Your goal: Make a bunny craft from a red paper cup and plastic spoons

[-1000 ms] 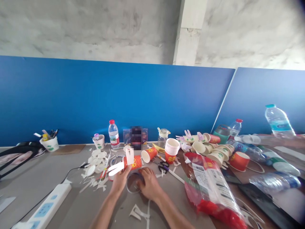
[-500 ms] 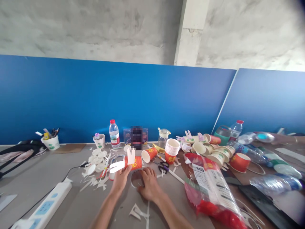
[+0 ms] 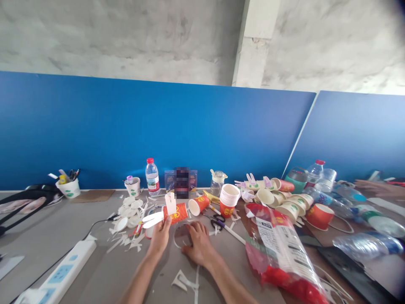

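Observation:
My left hand (image 3: 160, 237) is closed on a red paper cup (image 3: 176, 213) lying on its side, with white cut strips sticking out from it like ears. My right hand (image 3: 198, 242) rests on the grey table, fingers spread over a thin paper ring (image 3: 179, 239) cut from a cup rim. Black-handled scissors (image 3: 217, 221) lie just beyond my right hand. Another red cup (image 3: 198, 205) lies on its side behind them.
White paper scraps (image 3: 129, 215) litter the table on the left. A power strip (image 3: 63, 272) lies at front left. A stack of cups (image 3: 228, 198), a red bag of cups (image 3: 278, 249), many loose cups (image 3: 284, 198) and water bottles (image 3: 363, 242) crowd the right. Another person's hand (image 3: 370, 185) shows at far right.
My left hand has tilted and lifted the red cup a little. At the far right, a water bottle held upright has come down onto the table.

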A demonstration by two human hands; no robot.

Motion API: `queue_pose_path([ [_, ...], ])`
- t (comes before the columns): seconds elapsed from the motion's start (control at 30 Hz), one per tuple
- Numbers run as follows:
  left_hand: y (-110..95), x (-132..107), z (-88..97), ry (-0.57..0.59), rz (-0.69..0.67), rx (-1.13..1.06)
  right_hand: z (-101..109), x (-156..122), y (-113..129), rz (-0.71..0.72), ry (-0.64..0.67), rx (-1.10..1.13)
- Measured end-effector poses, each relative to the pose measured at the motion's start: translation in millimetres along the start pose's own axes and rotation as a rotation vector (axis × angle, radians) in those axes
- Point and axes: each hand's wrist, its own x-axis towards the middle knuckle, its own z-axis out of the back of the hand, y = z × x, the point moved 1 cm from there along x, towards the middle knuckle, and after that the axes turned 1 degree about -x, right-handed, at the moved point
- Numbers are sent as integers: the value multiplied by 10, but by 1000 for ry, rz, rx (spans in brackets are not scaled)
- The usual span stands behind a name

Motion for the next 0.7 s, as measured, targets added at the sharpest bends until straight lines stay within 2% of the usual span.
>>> queue_pose_path([
  [0.07,3,-4,0,7,0,4,-6,-2,8,2,25,-10],
  [0.13,8,-3,6,8,-3,0,-19,12,-2,-3,-21,6],
  [0.33,27,0,8,-19,15,-27,-115,111,-226,-73,-376,54],
  [0.4,26,-5,1,-37,24,-44,-158,132,-314,-68,-443,57],
  [0.53,-10,-25,10,-97,29,-55,-240,137,-389,-27,-435,95],
  [0.7,-104,-50,40,-159,35,-94,-286,117,-358,48,-424,175],
])
